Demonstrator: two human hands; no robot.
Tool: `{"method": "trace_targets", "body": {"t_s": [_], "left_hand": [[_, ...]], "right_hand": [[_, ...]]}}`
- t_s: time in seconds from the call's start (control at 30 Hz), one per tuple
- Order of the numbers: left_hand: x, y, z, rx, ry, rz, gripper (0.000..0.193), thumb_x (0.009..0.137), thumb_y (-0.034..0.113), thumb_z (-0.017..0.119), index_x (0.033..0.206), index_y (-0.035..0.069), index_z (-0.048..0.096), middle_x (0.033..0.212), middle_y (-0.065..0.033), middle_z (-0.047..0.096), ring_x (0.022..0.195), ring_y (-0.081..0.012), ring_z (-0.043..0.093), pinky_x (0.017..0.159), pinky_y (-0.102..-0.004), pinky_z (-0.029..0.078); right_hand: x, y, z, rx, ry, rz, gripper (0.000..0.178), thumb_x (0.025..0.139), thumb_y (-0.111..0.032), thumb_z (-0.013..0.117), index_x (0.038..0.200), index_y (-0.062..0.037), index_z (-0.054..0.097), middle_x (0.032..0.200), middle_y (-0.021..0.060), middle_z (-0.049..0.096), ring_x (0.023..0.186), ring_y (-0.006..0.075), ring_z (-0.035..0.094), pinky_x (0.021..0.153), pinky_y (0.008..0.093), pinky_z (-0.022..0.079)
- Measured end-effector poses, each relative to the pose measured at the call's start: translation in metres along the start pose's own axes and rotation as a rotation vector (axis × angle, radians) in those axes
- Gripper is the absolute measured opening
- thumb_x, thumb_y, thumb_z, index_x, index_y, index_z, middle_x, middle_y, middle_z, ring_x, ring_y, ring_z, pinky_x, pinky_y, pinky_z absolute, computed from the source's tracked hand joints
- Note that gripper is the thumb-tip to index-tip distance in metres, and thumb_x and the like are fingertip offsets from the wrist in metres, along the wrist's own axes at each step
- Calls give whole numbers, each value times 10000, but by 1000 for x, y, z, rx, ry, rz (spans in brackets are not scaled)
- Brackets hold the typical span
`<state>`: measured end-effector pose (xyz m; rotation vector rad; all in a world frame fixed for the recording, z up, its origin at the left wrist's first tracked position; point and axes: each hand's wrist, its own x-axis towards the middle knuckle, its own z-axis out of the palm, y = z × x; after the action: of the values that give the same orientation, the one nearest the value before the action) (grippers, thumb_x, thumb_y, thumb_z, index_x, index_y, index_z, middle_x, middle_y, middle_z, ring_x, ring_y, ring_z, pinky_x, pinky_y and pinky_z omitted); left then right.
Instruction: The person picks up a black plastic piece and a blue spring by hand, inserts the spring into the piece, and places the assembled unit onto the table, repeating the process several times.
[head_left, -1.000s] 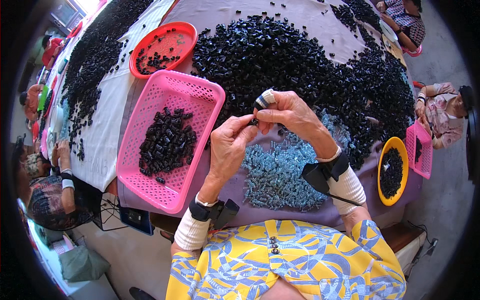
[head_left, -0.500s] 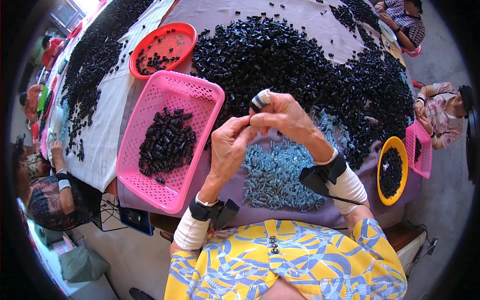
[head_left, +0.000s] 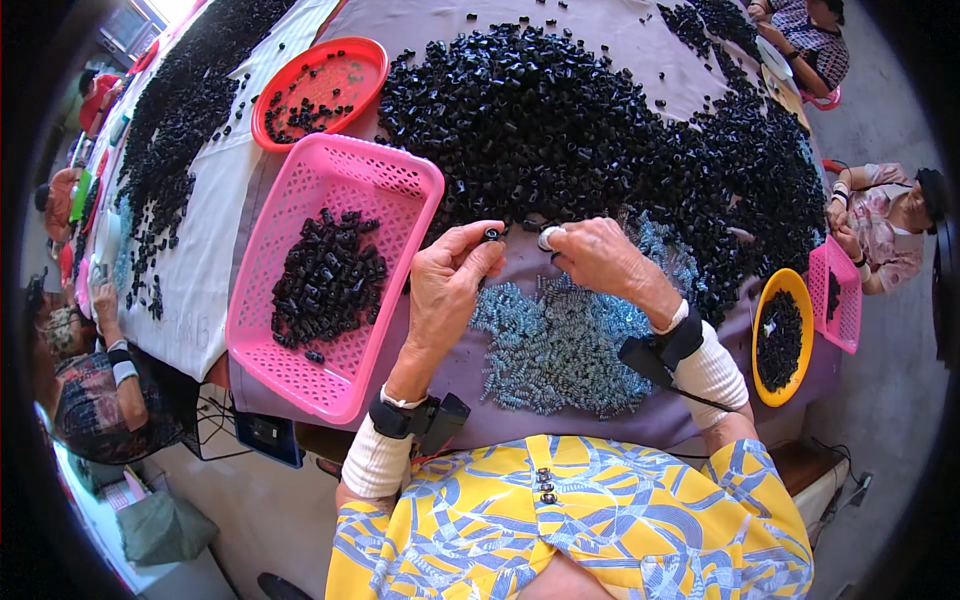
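Note:
My left hand (head_left: 446, 278) is closed in a pinch on a small black plastic part (head_left: 491, 235), held up at the near edge of the pile. A short gap away on the right, my right hand (head_left: 606, 264) reaches to that same edge, its fingers curled together and a pale band wrapped round one of them. What its fingertips hold, if anything, is hidden. Behind both hands spreads a large heap of black plastic parts (head_left: 560, 140). Small pale-blue metal springs (head_left: 565, 350) lie in a mass below my right hand.
Left of my left hand stands a pink basket (head_left: 395, 300) with black parts inside. Beyond it sits a red tray (head_left: 380, 75) with a few more. A yellow bowl (head_left: 760, 365) of black parts and another pink basket (head_left: 848, 295) are at the right. Co-workers sit around the table.
My hands, which met above the pile's edge, have come apart. The right one has moved right and down toward the pile's edge; the left now shows a black part in its pinch.

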<state>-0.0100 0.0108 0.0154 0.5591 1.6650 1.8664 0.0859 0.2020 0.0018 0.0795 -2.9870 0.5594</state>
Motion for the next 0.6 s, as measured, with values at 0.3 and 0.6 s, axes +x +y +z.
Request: {"method": "trace_targets", "body": {"t_s": [0.3,0.6], "left_hand": [[-3,-5,-1,-69,-8,-50,233,868,101,609,1069,-15,616,859,-77,654,716,-113,620,670,-227,512],[1,-13,4,-381,-94,-178,218,884,97,576,1064,-24,589,949,-112,645,799,-171,651,734,-298,559]], "right_hand": [[1,-3,-2,-190,-114,52,96,731,-113,611,746,-40,550,663,120,615,659,295,628,578,396,472],[17,-38,-17,332,359,-56,273,714,-227,715,858,-20,610,655,108,595,629,286,566,573,374,456]]}}
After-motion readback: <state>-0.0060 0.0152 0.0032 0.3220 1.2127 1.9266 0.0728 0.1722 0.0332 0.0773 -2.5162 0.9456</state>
